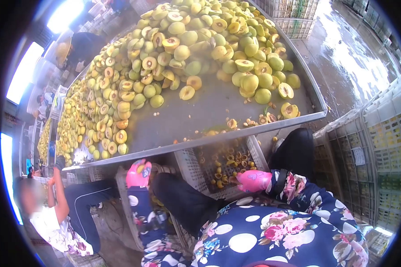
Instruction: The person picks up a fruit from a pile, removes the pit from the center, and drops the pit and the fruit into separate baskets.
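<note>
My left hand [139,174], in a pink glove, is closed at the table's front edge, above a crate beside my knee. A yellow-green fruit piece [141,169] shows between its fingers. My right hand [255,181], also in a pink glove, hangs low over a white plastic crate [188,165] between my knees. Its fingers are curled together, and what they may hold is hidden. Inside that crate lie several cut fruit pieces [231,161]. A large heap of halved yellow-green fruit [182,53], some with brown centres, covers much of the metal table [178,122].
The table's raised metal rim [200,143] runs between me and the heap. Stacked white crates [383,133] stand close on my right. At left sits another person [60,213], arms raised to the table. Wet floor [343,49] shows beyond the table's right side.
</note>
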Motion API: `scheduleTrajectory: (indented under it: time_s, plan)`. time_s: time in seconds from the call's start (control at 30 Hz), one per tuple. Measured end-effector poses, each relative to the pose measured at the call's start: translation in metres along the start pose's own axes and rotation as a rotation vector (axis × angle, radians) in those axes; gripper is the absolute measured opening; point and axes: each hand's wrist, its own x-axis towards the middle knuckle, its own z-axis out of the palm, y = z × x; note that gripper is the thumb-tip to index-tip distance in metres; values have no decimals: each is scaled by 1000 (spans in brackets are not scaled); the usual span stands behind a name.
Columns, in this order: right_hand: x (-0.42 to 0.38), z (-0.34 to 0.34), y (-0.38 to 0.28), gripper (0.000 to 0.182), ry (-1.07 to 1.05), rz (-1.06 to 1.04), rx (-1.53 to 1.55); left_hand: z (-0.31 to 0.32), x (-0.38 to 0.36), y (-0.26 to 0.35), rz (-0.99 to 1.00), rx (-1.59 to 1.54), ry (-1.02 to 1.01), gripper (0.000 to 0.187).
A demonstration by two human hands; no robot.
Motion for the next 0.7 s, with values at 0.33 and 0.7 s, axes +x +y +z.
scheduleTrajectory:
  time_s: [0.33,0.7]
  plan:
    - [-3,-63,-35,34,-89,339,582,144,148,125,43,280,-286,60]
    - [-11,-70,-28,29,-35,352,707,189,153,101,177,20,-526,35]
